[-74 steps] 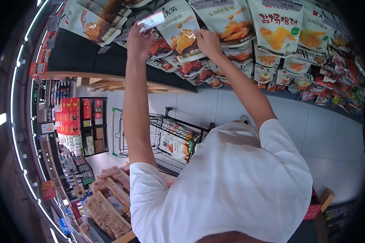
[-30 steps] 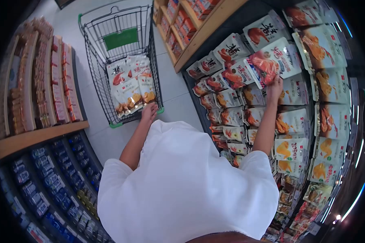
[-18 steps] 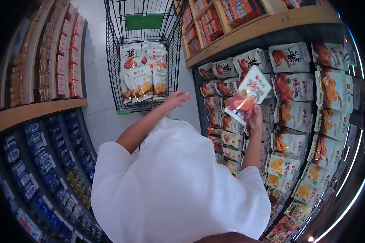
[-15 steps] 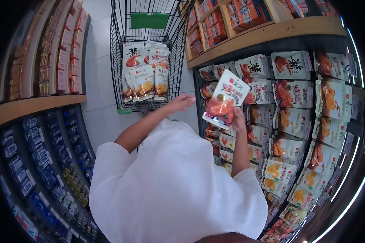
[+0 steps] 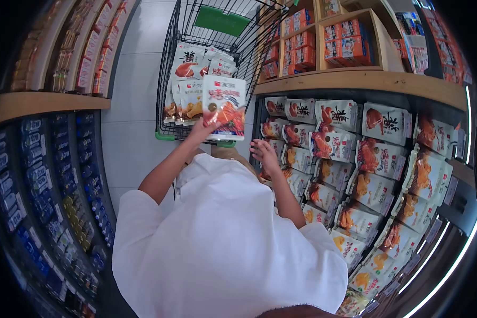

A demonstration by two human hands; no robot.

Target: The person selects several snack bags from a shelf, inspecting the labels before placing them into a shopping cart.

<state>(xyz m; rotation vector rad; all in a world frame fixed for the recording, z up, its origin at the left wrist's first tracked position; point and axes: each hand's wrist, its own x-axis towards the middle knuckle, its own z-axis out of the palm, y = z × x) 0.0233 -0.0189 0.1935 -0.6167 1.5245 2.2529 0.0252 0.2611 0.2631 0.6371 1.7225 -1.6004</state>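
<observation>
Pouch [image 5: 225,106]: gripped by my left hand [image 5: 202,130] beside cart [image 5: 166,136]. Right hand [image 5: 266,155]: fingers parted, empty. Step: carrying; lowering calls for steadiness.

The red-and-white pouch [image 5: 225,108] is no longer in the right hand [image 5: 265,155], as it is 0.5 s earlier; the left hand [image 5: 204,129], empty then, now grips it. The pouch is away from the shelved pouches [image 5: 380,156] and over the near end of the cart [image 5: 165,136].
</observation>
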